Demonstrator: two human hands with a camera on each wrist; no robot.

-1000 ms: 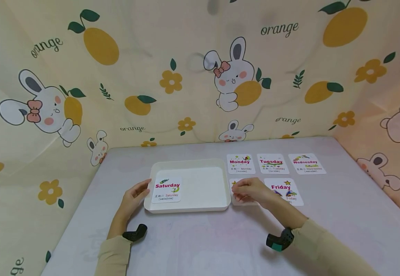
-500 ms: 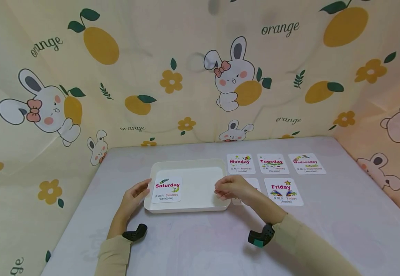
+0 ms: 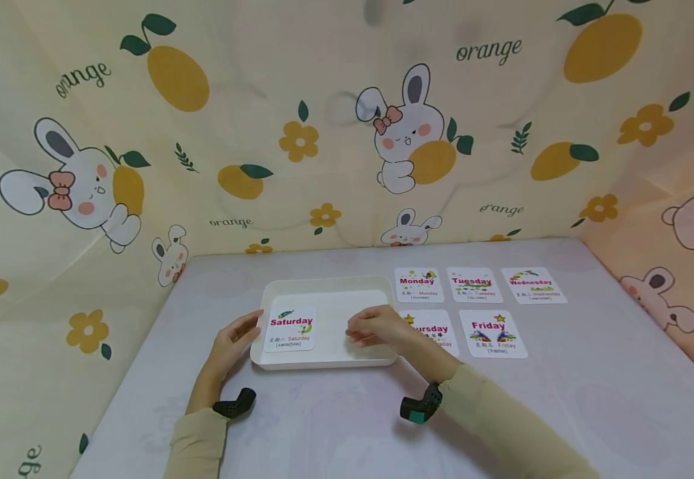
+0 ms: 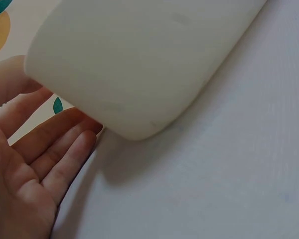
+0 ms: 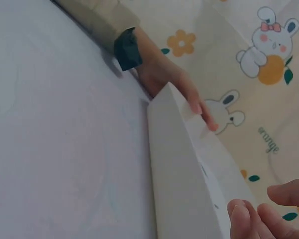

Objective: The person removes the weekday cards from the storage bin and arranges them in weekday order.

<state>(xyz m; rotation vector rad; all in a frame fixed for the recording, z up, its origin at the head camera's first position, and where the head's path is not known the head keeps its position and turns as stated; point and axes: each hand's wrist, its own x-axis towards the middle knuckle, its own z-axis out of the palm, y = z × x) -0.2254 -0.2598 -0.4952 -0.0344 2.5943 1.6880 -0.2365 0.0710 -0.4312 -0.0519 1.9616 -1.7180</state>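
Observation:
A white tray [image 3: 335, 299] lies on the table with a Saturday card [image 3: 290, 332] in its left part. My left hand [image 3: 229, 340] rests at the tray's left edge. In the left wrist view its fingers [image 4: 50, 147] extend loosely against the tray's outer wall. Over the right half of the tray hovers my right hand [image 3: 379, 326], with loosely bent fingers and nothing visible between them. Its forearm partly covers the Thursday card [image 3: 439, 322]. In the right wrist view, the fingertips [image 5: 239, 219] show beside the tray wall, thumb apart from the fingers.
Right of the tray, a Monday card [image 3: 418, 286], a Tuesday card [image 3: 474, 286] and a Wednesday card [image 3: 533, 286] form the back row. A Friday card [image 3: 493, 334] lies in front, beside Thursday. A printed cloth backdrop [image 3: 335, 66] stands behind the table [image 3: 323, 426].
My right hand has moved left from above the Thursday card to over the tray, uncovering the Friday card and part of the Thursday card. My left hand has stayed put.

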